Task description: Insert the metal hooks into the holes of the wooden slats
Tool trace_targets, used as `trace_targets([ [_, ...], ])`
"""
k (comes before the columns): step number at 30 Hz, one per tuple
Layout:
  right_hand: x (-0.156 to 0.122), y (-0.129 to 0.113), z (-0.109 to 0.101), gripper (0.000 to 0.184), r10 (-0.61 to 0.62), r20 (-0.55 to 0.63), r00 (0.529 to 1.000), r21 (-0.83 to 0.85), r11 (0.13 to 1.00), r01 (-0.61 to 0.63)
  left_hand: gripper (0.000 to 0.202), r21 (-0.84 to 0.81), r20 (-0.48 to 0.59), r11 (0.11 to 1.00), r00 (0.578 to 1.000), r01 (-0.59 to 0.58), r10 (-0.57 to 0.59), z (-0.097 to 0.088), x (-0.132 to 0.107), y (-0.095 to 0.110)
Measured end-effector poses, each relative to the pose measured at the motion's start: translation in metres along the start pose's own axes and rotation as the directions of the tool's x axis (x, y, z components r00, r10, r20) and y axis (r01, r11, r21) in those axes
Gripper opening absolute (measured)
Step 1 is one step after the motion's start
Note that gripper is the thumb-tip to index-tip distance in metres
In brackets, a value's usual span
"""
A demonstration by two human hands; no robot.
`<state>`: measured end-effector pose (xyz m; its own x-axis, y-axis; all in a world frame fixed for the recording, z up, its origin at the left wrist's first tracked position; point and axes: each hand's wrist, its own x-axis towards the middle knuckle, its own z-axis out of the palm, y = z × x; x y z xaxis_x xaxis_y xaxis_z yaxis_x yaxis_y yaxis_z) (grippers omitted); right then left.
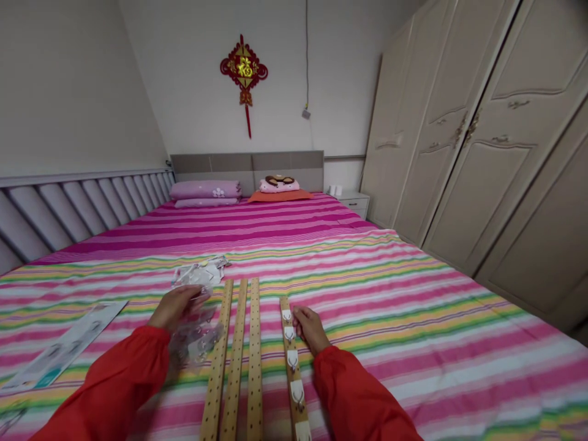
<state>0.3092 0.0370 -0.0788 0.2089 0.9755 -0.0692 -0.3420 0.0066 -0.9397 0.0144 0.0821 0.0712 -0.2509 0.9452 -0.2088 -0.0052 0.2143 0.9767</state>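
My left hand (177, 307) is closed on a piece of clear plastic packaging (195, 340), which hangs over the leftmost wooden strip. Three bare wooden strips with rows of small holes lie side by side; the middle one (236, 343) is close to its neighbours. Apart from them, to the right, lies another wooden strip (284, 302) carrying several white hooks (293, 359) in a line. Beside the far hooks is my right hand (312, 329), its fingers curled at the strip's edge near the farthest hook (287, 315). What those fingers grip, if anything, is hidden.
A heap of plastic packaging (202, 271) lies beyond my left hand. On the left a long flat package (68, 346) rests on the striped bedsheet (413, 331). Folded bedding (205, 189) is by the headboard (287, 164); a wardrobe (459, 141) stands at right.
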Motion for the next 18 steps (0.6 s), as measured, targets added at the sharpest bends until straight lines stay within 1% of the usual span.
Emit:
trace_targets([
  [1, 0.0, -0.001, 0.0, 0.033, 0.002, -0.004, 1.0, 0.012, 1.0, -0.002, 0.006, -0.066, 0.054, 0.996, 0.997, 0.053, -0.049, 0.008, -0.004, 0.001],
  [3, 0.0, -0.003, -0.001, 0.032, 0.007, -0.011, 1.0, 0.042, 0.999, -0.006, 0.006, -0.121, 0.139, 0.984, 0.984, 0.133, -0.116, 0.026, -0.014, 0.001],
  [6, -0.001, -0.007, -0.003, 0.031, 0.017, -0.02, 1.0, 0.08, 0.997, -0.015, 0.007, -0.136, 0.23, 0.966, 0.955, 0.221, -0.186, 0.051, -0.027, -0.005],
  [9, -0.002, -0.014, -0.002, 0.031, 0.024, -0.021, 1.0, 0.083, 0.996, -0.022, 0.006, -0.147, 0.34, 0.941, 0.909, 0.304, -0.241, 0.074, -0.039, -0.013],
  [11, -0.003, -0.022, 0.002, 0.031, 0.028, 0.013, 1.0, 0.093, 0.995, -0.029, 0.006, -0.17, 0.414, 0.917, 0.87, 0.361, -0.266, 0.089, -0.046, -0.019],
  [13, -0.005, -0.033, 0.009, 0.032, 0.022, 0.077, 0.997, 0.118, 0.993, -0.031, 0.007, -0.194, 0.476, 0.89, 0.833, 0.413, -0.283, 0.103, -0.051, -0.024],
  [16, -0.009, -0.055, 0.02, 0.033, -0.016, 0.166, 0.986, 0.145, 0.989, -0.009, 0.005, -0.178, 0.539, 0.873, 0.788, 0.453, -0.299, 0.122, -0.056, -0.03],
  [18, -0.011, -0.067, 0.025, 0.036, -0.032, 0.187, 0.982, 0.157, 0.988, 0.002, 0.002, -0.155, 0.566, 0.86, 0.757, 0.486, -0.326, 0.131, -0.058, -0.034],
])
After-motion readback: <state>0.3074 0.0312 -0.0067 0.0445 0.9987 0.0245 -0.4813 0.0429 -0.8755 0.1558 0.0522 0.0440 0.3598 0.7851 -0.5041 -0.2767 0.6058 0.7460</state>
